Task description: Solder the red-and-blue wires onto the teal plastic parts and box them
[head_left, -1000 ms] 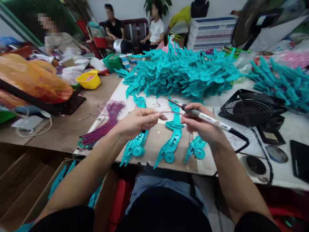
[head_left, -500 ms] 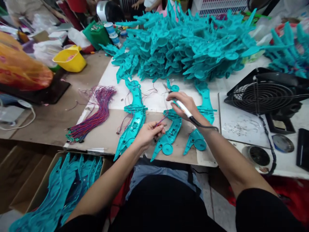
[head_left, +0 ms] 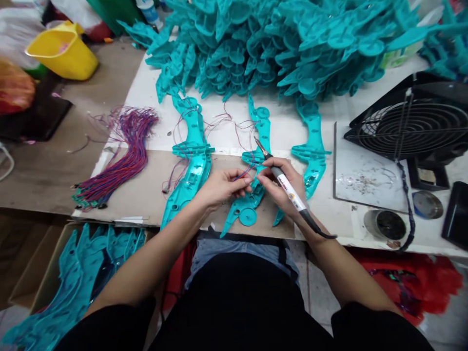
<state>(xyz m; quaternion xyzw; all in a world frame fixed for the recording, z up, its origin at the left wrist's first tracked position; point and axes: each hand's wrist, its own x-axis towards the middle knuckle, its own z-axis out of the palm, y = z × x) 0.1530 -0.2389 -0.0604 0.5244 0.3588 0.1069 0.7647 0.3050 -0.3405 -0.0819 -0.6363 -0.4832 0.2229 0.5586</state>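
Note:
My left hand pinches thin red and blue wires above the middle teal plastic shell. A soldering iron rests in the grip of my right hand, its metal tip pointing up and away from me. The right thumb and fingertips come close to the left fingertips; whether they also touch the wires I cannot tell. To the left lies another teal shell with wires looped over it. A further teal shell is to the right, its lower part hidden behind my right hand.
A big pile of teal shells covers the back. At left lie a wire bundle and a yellow bin. A black fan and a round tin stand at right. A cardboard box of shells sits below left.
My right hand has come down and nearer to the left hand, with the soldering iron still in it. The head view has tilted down and closer to the table.

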